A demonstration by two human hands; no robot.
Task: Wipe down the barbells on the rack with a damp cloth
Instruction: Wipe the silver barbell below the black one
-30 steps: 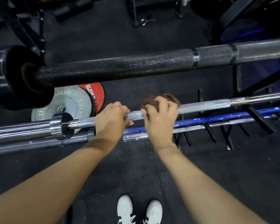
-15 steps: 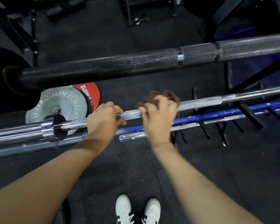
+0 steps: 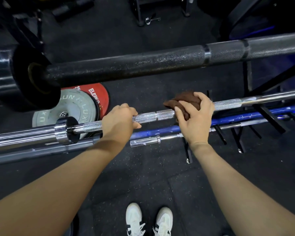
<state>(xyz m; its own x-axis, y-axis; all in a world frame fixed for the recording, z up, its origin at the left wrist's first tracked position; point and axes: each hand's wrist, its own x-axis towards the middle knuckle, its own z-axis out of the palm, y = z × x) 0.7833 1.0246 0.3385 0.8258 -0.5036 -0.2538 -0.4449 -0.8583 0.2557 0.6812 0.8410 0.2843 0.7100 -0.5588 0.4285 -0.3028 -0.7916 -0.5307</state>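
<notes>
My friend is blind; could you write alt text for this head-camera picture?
Seen from above, a person's right hand wraps a brown cloth around a chrome barbell while the left hand grips it. A black barbell lies beyond.

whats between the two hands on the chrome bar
In the head view, only bare knurled shaft of the chrome barbell, with a thin smooth ring mark, lies between the left hand and the right hand wrapping the brown cloth.
</notes>
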